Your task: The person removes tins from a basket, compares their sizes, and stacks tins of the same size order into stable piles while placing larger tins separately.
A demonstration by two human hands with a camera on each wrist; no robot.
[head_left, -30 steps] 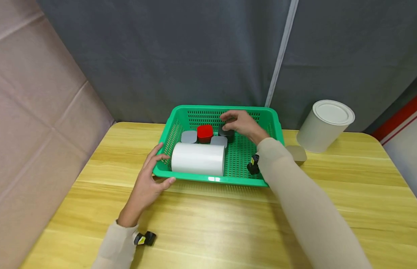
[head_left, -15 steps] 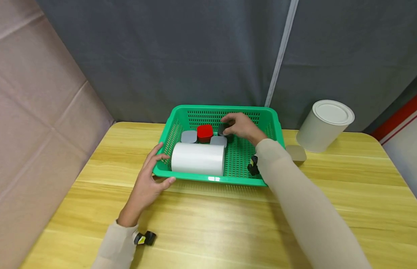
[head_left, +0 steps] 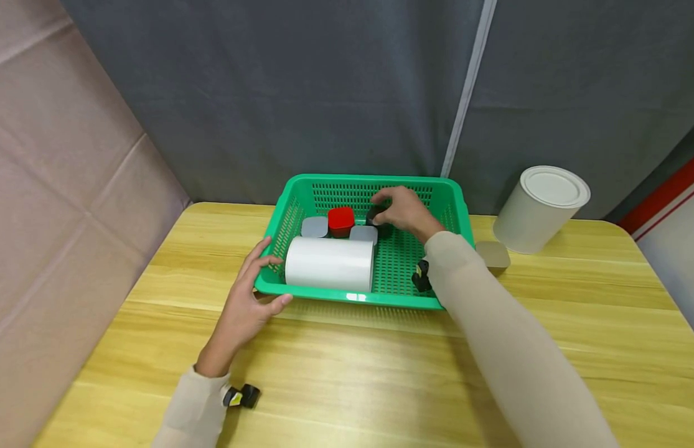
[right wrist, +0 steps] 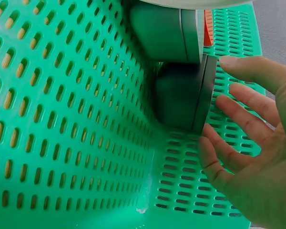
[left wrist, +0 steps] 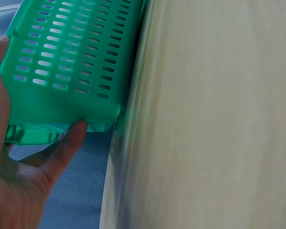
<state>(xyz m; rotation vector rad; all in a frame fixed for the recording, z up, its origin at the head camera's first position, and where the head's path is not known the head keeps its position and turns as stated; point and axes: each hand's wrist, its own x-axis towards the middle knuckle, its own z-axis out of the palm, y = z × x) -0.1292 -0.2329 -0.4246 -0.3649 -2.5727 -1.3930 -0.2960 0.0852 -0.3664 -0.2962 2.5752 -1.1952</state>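
Observation:
A green perforated plastic basket (head_left: 391, 303) rests on the table. My left hand (head_left: 243, 314) grips its left front corner, fingers over the rim and thumb at the front wall. Inside lies a white cylinder (head_left: 330, 266) on its side. Behind it are two grey-lidded containers, one at the left (head_left: 315, 227) and one in the middle (head_left: 364, 234), and a red container (head_left: 341, 222). My right hand (head_left: 404, 211) reaches into the basket with fingers spread around a small black lidded container (right wrist: 186, 95), the thumb at its lid's edge. In the head view this hand partly covers it.
A white lidded can (head_left: 539, 211) stands upright at the back right. In front of it, beside the basket, is a beige block-like container (head_left: 493, 256), partly behind the right sleeve. A grey curtain (head_left: 268, 93) hangs behind the wooden table (head_left: 347, 379).
My right hand has lowered slightly around the black container, which has shifted a little to the right. My left hand and the basket have stayed put.

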